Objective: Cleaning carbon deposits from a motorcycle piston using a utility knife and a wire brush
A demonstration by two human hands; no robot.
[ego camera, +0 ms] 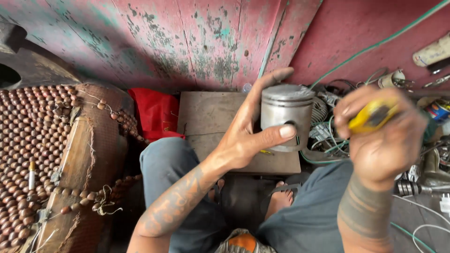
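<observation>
Seated person, viewed from above the knees. The left hand (pixel 248 126) grips one grey metal piston (pixel 287 117) upright, thumb across its side bore and fingers behind its crown. The right hand (pixel 382 136), blurred, is closed round one yellow-handled tool (pixel 372 116) just right of the piston. Beyond lies one flat wooden board (pixel 211 112) with one red cloth (pixel 154 112) beside it; a wooden-bead seat cover (pixel 37 140) lies left. A peeling pink wall (pixel 187 42) closes the scene.
</observation>
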